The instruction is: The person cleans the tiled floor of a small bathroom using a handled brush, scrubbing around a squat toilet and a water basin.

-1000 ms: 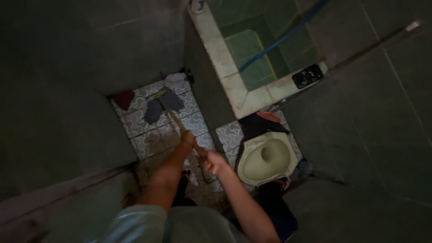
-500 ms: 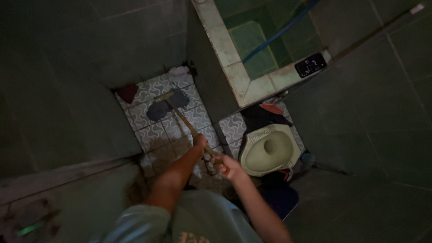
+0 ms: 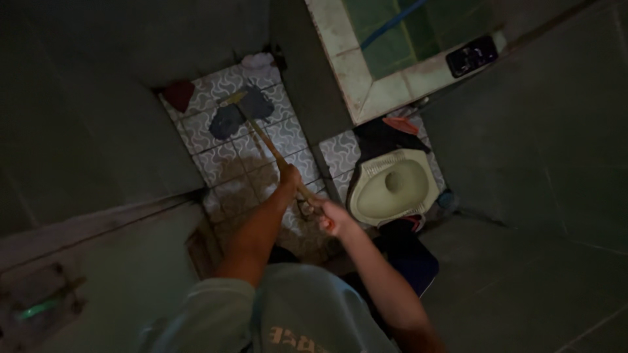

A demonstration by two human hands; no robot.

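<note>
Beside the squat toilet (image 3: 392, 189), pale glazed ceramic, patterned floor tiles (image 3: 222, 157) look wet. Tiled water basin (image 3: 340, 72) stands just beyond the toilet. Long wooden mop handle (image 3: 275, 153) slants away from it to a dark floppy mop head (image 3: 239, 114), pressed flat on tile. Left hand (image 3: 288, 180) and right hand (image 3: 330, 216) both clamped on the handle, staggered for leverage.

Both hands grip mop handle (image 3: 275, 153); mop head (image 3: 239, 114) on patterned floor tiles (image 3: 222, 160).
</note>
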